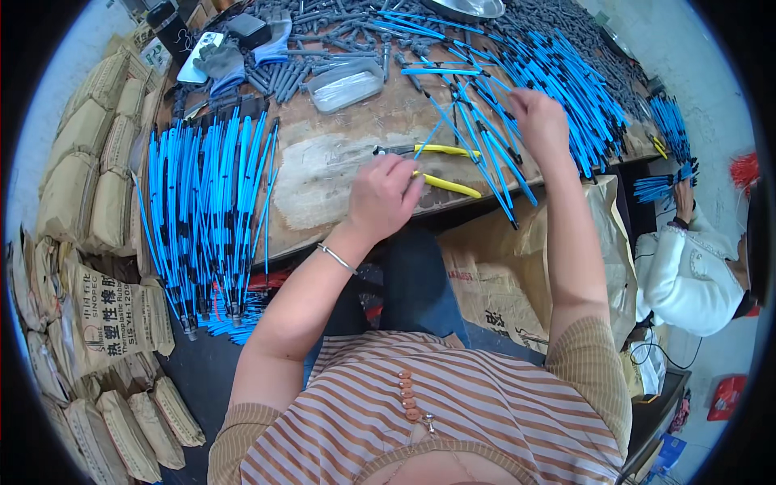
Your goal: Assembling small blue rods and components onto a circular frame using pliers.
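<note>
My left hand (383, 194) is closed, fingers curled, just in front of pliers with yellow handles (449, 150) lying on the table. A thin blue rod (435, 133) slants down toward its fingertips; whether they grip it, I cannot tell. Farther right, my right hand (540, 125) is closed in a pinch, with the end of a slim blue rod (498, 82) at its fingertips. Below and left of that hand, several blue rods with black fittings (488, 149) lie loosely crossed, some sticking out over the table's front edge.
Bundled blue rods (206, 194) lie at the left, with a larger heap (566, 89) at the right. Dark grey fittings (323, 36) cover the table's back around a clear plastic tray (346, 86). Stacked paper sacks (89, 153) stand left; a person in white (695, 275) works at right.
</note>
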`<state>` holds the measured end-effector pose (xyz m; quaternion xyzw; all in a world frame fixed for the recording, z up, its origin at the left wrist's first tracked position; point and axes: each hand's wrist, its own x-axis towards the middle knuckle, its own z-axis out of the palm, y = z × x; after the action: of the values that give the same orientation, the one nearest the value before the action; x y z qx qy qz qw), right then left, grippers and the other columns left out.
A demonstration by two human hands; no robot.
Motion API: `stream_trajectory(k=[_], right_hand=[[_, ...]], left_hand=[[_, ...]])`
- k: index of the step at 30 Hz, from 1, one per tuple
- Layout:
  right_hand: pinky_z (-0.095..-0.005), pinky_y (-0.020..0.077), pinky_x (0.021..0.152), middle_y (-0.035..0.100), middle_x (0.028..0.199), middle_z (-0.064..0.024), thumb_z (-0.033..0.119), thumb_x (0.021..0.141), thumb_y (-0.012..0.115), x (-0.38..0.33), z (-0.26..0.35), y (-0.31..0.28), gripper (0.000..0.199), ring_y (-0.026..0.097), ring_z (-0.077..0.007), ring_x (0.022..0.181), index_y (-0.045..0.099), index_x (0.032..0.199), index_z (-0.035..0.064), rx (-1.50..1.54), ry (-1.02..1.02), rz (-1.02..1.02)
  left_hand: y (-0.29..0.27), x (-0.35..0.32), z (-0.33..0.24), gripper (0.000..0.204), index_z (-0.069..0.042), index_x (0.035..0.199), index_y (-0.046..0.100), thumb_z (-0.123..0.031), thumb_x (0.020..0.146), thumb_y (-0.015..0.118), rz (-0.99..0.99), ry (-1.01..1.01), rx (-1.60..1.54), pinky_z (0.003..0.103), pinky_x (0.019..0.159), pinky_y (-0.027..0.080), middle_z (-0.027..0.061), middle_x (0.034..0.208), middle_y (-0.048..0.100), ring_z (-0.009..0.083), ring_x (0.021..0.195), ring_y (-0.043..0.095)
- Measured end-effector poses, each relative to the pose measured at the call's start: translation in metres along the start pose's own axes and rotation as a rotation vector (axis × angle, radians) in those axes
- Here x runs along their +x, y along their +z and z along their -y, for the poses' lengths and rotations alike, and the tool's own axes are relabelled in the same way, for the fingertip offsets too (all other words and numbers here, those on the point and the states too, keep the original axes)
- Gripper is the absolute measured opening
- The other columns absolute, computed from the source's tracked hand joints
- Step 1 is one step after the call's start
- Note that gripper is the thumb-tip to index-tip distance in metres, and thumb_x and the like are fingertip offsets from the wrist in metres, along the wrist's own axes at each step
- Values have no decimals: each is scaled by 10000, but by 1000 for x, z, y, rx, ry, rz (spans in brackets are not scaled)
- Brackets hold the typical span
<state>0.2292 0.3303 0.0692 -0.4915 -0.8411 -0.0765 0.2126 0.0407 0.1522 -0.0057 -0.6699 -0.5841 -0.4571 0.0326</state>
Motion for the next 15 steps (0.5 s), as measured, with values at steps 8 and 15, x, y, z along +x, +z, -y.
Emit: stream_trajectory(k=[8,15], right_hand=[[-484,486,629,659,811,-166,239,865,478,78,-42,69,221,615,-389,720,628,893,80,-339,0,63],[-509,466,661,665,869,-173,369,926,407,75,-10,-54,317,606,-432,778,571,1035,122,-264,126,-126]], left_hand=[[3,2,4,112,-59,849,591,-91,747,619,-38,108,15,329,628,441,66,787,567,244,678,528],[-6,6,-5,119,-55,868,596,-102,761,619,-30,-197,-161,332,604,440,77,779,577,241,662,534]])
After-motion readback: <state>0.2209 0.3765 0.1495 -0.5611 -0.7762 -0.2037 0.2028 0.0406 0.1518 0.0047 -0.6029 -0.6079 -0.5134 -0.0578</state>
